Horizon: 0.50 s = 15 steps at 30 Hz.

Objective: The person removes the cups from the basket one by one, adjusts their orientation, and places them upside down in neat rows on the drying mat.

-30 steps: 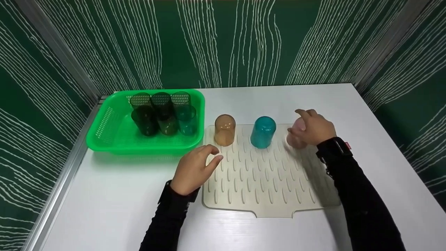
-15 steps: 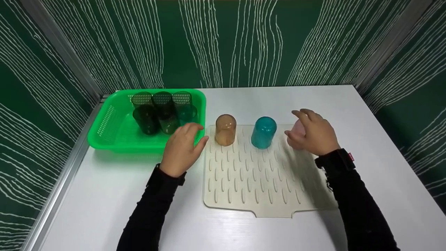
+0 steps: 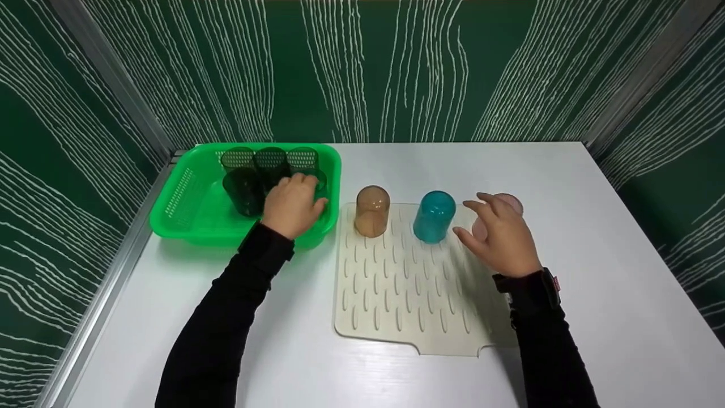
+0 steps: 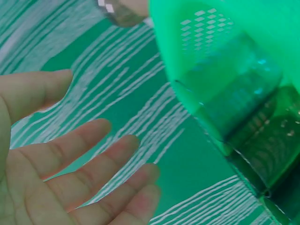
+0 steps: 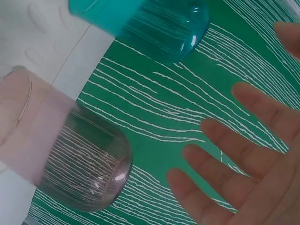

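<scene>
Left hand (image 3: 291, 204) spread wide, holding nothing, over cups (image 3: 249, 187) in basket (image 3: 181, 204); right hand (image 3: 501, 241) loose beside pink cup (image 3: 507, 203) (released); close fingers round one cup only, lift straight

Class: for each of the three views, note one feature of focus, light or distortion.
Head view: sharp, evenly lit, soft shadow under the green basket. Left wrist view: basket wall blurred, looming close. Right wrist view: pink cup sharp, glinting; wall lines show through it.
</scene>
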Tool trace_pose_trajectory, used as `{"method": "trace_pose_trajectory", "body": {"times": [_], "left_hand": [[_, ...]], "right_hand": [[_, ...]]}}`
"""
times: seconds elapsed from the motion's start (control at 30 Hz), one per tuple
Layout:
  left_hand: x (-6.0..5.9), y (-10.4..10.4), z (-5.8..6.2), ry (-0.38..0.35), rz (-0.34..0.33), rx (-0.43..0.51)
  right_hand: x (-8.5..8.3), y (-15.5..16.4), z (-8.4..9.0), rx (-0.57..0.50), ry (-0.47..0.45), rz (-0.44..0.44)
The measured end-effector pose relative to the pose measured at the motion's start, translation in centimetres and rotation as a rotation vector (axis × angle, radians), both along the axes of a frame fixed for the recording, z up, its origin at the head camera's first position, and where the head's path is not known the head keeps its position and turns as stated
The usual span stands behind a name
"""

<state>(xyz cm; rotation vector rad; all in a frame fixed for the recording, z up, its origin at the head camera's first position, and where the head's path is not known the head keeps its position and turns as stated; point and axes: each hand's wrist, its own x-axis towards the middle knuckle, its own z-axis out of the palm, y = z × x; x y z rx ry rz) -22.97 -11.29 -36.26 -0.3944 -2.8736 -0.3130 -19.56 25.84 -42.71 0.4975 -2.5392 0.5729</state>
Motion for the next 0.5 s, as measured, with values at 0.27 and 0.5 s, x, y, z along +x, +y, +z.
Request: {"method": "trace_pose_trajectory", "body": {"times": [0.27,0.5], "left_hand": [[-2.7,0.4,-0.8,-0.202,0.065,-0.059],[-4.1,0.7,-1.2,-0.292,0.008,-0.059]], "right_hand": [[0.8,-0.2,-0.8,-0.01,-0.114,-0.043],[0.9,-0.4,-0.8,0.002,-0.167,-0.055]]}}
